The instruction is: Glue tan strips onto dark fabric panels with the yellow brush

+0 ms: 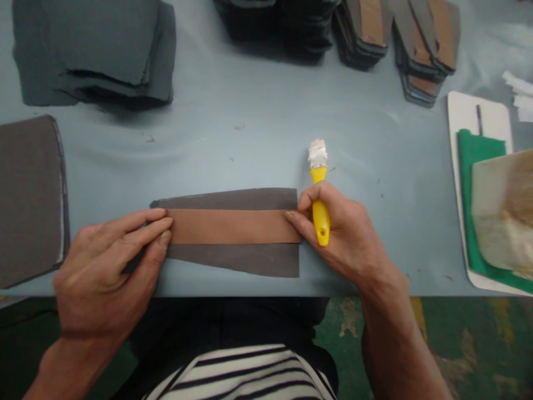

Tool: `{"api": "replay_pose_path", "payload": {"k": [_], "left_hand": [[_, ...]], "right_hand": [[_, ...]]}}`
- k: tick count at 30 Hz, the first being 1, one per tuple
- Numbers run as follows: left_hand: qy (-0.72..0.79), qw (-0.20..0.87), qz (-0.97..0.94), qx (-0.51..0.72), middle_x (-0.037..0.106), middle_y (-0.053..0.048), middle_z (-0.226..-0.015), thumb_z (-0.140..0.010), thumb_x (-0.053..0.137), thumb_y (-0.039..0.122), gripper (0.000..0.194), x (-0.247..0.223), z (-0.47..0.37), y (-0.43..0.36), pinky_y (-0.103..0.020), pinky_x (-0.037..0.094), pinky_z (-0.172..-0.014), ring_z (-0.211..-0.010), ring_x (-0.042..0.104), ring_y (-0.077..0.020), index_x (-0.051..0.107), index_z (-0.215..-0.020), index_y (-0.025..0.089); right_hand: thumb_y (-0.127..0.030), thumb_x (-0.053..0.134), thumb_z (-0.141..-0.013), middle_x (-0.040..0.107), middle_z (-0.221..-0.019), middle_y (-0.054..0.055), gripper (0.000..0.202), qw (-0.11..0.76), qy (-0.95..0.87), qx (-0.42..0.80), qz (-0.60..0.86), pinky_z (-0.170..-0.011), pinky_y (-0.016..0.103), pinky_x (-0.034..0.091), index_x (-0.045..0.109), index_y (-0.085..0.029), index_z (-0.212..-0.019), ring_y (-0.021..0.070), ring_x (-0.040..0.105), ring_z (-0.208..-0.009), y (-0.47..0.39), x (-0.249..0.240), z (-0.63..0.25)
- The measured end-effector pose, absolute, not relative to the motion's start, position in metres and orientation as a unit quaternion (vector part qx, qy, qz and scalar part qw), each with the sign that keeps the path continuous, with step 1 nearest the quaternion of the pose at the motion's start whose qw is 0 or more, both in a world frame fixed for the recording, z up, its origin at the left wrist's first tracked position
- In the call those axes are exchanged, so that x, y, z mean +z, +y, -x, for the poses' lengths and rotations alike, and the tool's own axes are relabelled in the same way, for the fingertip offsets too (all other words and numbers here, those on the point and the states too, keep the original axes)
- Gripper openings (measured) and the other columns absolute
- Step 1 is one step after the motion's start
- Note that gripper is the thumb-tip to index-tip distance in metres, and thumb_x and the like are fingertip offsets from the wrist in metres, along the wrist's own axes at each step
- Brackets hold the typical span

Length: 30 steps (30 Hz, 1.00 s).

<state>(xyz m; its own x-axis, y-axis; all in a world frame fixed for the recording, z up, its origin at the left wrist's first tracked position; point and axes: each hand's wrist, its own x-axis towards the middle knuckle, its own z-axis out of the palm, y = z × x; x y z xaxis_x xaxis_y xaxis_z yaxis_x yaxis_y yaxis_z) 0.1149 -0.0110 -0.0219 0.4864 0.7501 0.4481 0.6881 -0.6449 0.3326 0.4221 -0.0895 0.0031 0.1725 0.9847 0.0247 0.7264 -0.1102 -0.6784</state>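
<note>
Brown strip spans from left grip to right grip, apparently touching both.

The left hand hid one end of the grey piece; the right hand covered part of the brush handle. The right edge cut off a tub, its blurred contents perhaps pasty; the top edge, a black stack.

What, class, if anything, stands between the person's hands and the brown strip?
Nothing visible: the left hand and right hand each touch one end of the brown strip. The yellow brush in the right hand doesn't block it.
</note>
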Motion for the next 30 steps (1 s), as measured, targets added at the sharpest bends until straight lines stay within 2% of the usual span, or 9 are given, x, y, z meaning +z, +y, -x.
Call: {"api": "replay_pose_path", "payload": {"k": [4, 11, 17, 20, 25, 30], "left_hand": [[0.409, 0.046, -0.869, 0.275, 0.08, -0.008, -0.123, -0.092, 0.074, 0.017, 0.027, -0.02, -0.116, -0.012, -0.047, 0.058, -0.094, -0.106, 0.077, -0.028, 0.076, -0.117, 0.026], [0.412, 0.039, -0.872, 0.261, 0.079, -0.006, -0.124, -0.094, 0.073, 0.017, 0.026, -0.019, -0.116, -0.012, -0.045, 0.058, -0.095, -0.107, 0.077, -0.0271, 0.075, -0.118, 0.026], [0.422, 0.05, -0.865, 0.265, 0.079, -0.017, -0.119, -0.096, 0.07, 0.016, 0.02, -0.021, -0.118, -0.013, -0.05, 0.055, -0.095, -0.106, 0.076, -0.0319, 0.076, -0.115, 0.016], [0.411, 0.043, -0.866, 0.281, 0.08, -0.016, -0.118, -0.094, 0.072, 0.015, 0.022, -0.022, -0.119, -0.013, -0.047, 0.055, -0.092, -0.103, 0.076, -0.0314, 0.077, -0.116, 0.015], [0.404, 0.057, -0.863, 0.296, 0.079, -0.017, -0.118, -0.092, 0.073, 0.013, 0.023, -0.023, -0.117, -0.013, -0.047, 0.054, -0.095, -0.106, 0.076, -0.0317, 0.077, -0.115, 0.013], [0.401, 0.055, -0.862, 0.305, 0.079, -0.017, -0.118, -0.092, 0.074, 0.013, 0.023, -0.025, -0.118, -0.012, -0.049, 0.055, -0.094, -0.104, 0.076, -0.0325, 0.077, -0.115, 0.013]], "right_hand": [[-0.024, 0.068, -0.091, 0.057, -0.074, -0.006, 0.015, 0.281, -0.608, 0.219, 0.709, -0.061, 0.024, 0.035, 0.053, -0.024, -0.09, 0.0105, 0.046, -0.057, -0.09, 0.003, -0.422], [-0.024, 0.067, -0.093, 0.06, -0.076, -0.005, 0.014, 0.268, -0.623, 0.202, 0.706, -0.062, 0.024, 0.036, 0.053, -0.024, -0.09, 0.0119, 0.053, -0.062, -0.091, 0.002, -0.422], [-0.026, 0.068, -0.093, 0.061, -0.075, -0.006, 0.014, 0.262, -0.639, 0.172, 0.702, -0.059, 0.024, 0.036, 0.055, -0.025, -0.091, 0.0111, 0.05, -0.057, -0.095, 0.0, -0.425], [-0.025, 0.07, -0.092, 0.063, -0.078, -0.007, 0.015, 0.245, -0.636, 0.167, 0.712, -0.06, 0.024, 0.037, 0.056, -0.025, -0.094, 0.0107, 0.053, -0.058, -0.102, 0.002, -0.428], [-0.027, 0.073, -0.093, 0.067, -0.082, -0.006, 0.017, 0.263, -0.605, 0.176, 0.731, -0.064, 0.025, 0.043, 0.057, -0.026, -0.096, 0.0117, 0.062, -0.066, -0.114, 0.004, -0.43], [-0.023, 0.07, -0.094, 0.073, -0.095, -0.002, 0.014, 0.317, -0.584, 0.133, 0.735, -0.072, 0.027, 0.05, 0.056, -0.026, -0.098, 0.0161, 0.071, -0.083, -0.116, 0.002, -0.423]]}}
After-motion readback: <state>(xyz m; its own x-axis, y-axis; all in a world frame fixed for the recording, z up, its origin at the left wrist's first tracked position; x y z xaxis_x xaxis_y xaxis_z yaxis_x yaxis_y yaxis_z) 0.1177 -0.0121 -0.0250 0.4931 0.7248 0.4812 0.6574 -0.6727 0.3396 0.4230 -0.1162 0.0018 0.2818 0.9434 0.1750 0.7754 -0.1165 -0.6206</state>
